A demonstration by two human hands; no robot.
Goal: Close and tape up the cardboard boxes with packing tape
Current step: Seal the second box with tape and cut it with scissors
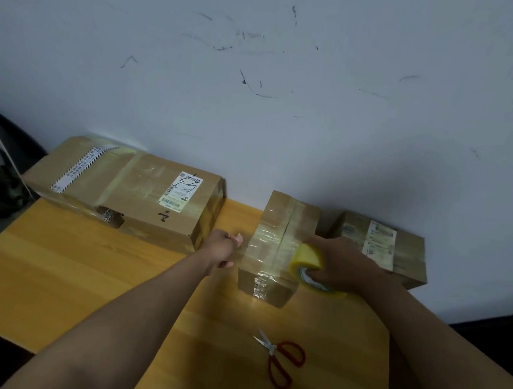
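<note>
Far left on our table (90, 261) sits the big box (127, 187), already banded with tape, its long axis running left to right along the wall; one near corner looks torn open, though we cannot tell how badly.

Next comes our left hand (225, 248), just left of the small box (278, 248). Its fingers are curled with the thumb up; it looks to be pinching the free end of a clear strip of tape that stretches toward the box, but the strip is too faint and blurred for us to be sure.

The small box stands between our two hands, its long axis running away from us toward the wall, with a taped seam down its top along that axis and more tape over its near end.

Our right hand (344, 268) grips the yellow roll (308, 264), fingers hooked through its core, and the roll rests at the box's right top edge. So the line from hand to hand crosses the box's short way, at right angles to the seam; we judge this band is a cross-wrap, and both hands are about equally near the box.

Behind the right hand lies a third box (404, 249), labelled and taped. The scissors (282, 362) lie near us, in front of the small box, closer to the right arm; we judge they will cut the strip.
</note>
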